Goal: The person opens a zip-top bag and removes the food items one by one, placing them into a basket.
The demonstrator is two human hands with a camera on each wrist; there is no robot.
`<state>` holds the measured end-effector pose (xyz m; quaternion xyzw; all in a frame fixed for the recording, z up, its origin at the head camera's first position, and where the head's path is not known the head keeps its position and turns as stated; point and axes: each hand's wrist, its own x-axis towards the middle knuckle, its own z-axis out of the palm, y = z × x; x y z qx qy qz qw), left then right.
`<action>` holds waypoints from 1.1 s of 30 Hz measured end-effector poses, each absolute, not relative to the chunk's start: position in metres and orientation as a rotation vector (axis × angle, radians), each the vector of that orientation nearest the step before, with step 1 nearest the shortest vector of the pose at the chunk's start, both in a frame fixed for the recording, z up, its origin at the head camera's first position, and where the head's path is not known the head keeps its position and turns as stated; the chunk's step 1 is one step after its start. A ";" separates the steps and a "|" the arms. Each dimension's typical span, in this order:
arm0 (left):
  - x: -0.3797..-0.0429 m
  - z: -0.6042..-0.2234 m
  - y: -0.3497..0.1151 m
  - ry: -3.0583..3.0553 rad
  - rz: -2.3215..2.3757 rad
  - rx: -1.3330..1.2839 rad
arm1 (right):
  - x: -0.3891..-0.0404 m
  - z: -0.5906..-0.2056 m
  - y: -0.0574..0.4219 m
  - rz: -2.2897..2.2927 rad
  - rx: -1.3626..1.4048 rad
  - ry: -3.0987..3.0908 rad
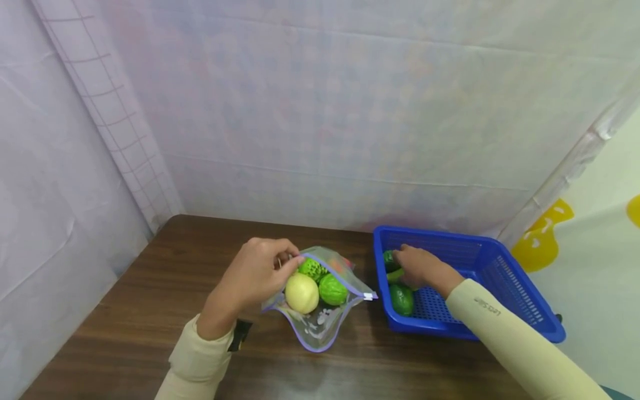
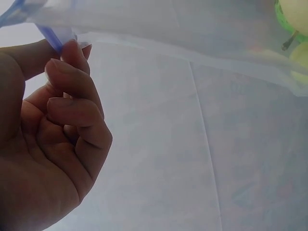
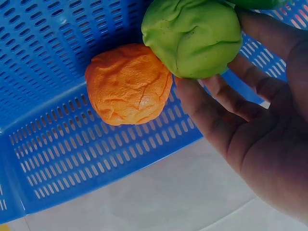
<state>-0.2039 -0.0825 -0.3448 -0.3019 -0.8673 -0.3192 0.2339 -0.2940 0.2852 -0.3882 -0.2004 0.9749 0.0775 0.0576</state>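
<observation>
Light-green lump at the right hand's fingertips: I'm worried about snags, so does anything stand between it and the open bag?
Yes: the blue basket's left wall stands between the light-green lump and the bag. Just outside that wall sits the bag's white slider.

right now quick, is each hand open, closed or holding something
Left hand: closed, pinching the slider zip bag by its edge.
Right hand: touching the wrinkled light-green round item; cannot tell whether its grip is closed.
</observation>
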 end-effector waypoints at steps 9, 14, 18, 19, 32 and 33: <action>-0.204 -0.344 -0.081 -2.384 -0.874 -0.825 | -0.296 -0.390 0.287 0.201 -0.597 2.958; -0.205 -0.344 -0.081 -2.386 -0.868 -0.825 | -0.296 -0.386 0.289 0.175 -0.589 2.959; -0.205 -0.345 -0.080 -2.386 -0.861 -0.826 | -0.295 -0.377 0.288 0.165 -0.608 2.974; -0.205 -0.345 -0.080 -2.388 -0.862 -0.825 | -0.294 -0.374 0.288 0.159 -0.618 2.978; -0.204 -0.343 -0.078 -2.369 -0.852 -0.845 | -0.256 -0.296 0.263 0.130 -0.802 3.023; -0.204 -0.343 -0.078 -2.368 -0.854 -0.847 | -0.250 -0.290 0.260 0.119 -0.814 3.041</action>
